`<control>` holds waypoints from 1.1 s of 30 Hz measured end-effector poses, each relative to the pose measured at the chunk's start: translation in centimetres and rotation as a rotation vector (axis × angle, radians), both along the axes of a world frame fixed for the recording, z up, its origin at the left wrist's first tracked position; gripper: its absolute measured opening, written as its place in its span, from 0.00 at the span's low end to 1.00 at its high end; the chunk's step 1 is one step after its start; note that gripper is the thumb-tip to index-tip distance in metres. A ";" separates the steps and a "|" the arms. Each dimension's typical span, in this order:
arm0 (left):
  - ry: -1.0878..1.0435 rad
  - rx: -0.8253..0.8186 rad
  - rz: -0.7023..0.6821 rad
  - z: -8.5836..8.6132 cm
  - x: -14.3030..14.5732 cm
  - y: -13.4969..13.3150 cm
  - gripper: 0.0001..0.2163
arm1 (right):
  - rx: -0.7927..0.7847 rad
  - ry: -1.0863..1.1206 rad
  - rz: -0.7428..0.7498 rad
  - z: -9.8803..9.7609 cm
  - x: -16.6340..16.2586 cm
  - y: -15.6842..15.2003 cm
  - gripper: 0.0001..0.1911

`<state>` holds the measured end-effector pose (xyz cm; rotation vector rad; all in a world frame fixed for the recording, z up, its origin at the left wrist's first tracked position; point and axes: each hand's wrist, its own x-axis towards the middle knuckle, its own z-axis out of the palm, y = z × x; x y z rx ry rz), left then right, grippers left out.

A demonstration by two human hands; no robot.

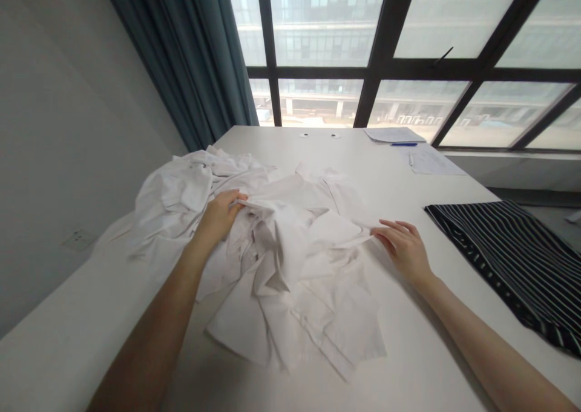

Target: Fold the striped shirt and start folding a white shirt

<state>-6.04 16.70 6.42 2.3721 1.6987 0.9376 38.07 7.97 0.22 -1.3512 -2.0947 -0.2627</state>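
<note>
Your two forearms point(157, 324) reach in from the bottom corners, nearest of all, and between them the white garment point(290, 255) lies crumpled on the white table point(408, 363), around the middle of it. Its cloth looks thin and soft, bunched into deep folds at the centre, with greyish shadows in the creases. Toward you it fans out into loose flaps: a broad rounded one at lower left, a narrow strip ending in a point, and a squarish corner at lower right. Your left hand point(221, 215) pinches a folded edge between thumb and fingers; your right hand point(403, 248) grips another edge at its fingertips, the cloth drawn out between the two. On the left, the garment meets a rumpled heap of white cloth point(175, 188), and you cannot tell exactly where one ends and the other begins. Beyond your right hand, a black cloth with thin white stripes point(517, 255) lies flat, well apart from the white folds.
</note>
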 end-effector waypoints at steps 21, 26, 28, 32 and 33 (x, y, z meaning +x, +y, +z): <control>0.372 -0.033 -0.557 3.0 11.1 -8.2 0.13 | -0.078 0.092 0.071 -1.4 -0.1 0.1 0.09; 0.364 -0.044 -0.589 3.1 10.7 -7.7 0.04 | -0.069 0.084 0.064 -1.4 0.0 0.1 0.09; 0.316 -0.046 -0.607 3.5 10.1 -7.3 0.02 | -0.071 0.068 0.071 -1.3 0.2 0.2 0.10; 0.172 -0.003 -0.535 4.2 7.8 -5.8 0.05 | -0.069 0.026 0.063 -0.9 0.2 0.2 0.10; 0.141 0.007 -0.494 4.2 7.0 -5.2 0.06 | -0.062 0.017 0.056 -0.8 0.2 0.1 0.10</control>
